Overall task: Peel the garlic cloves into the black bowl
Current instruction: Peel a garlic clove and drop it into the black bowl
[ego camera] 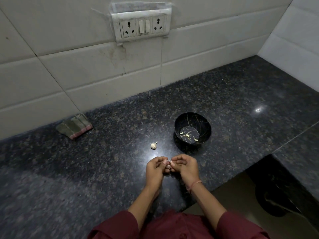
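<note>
Maroon sleeves (pixel 114 228): at the bottom edge, forearms reaching out over the table (pixel 86 178).
Left hand (pixel 155 167): fingers (pixel 159 159) curled, pinching the garlic clove (pixel 168 166).
Right hand (pixel 183 167): fingers curled onto the same clove from the other side; thread band (pixel 196 184) on the wrist.
Garlic clove: held between both hands, just above the table.
Garlic bulb (pixel 153 145): on the table beyond the hands, left of the bowl.
Black bowl (pixel 181 121): upright, beyond the right hand, holding a few peeled cloves (pixel 187 135).
Cloth (pixel 74 126): folded, by the tiled wall, far left.
</note>
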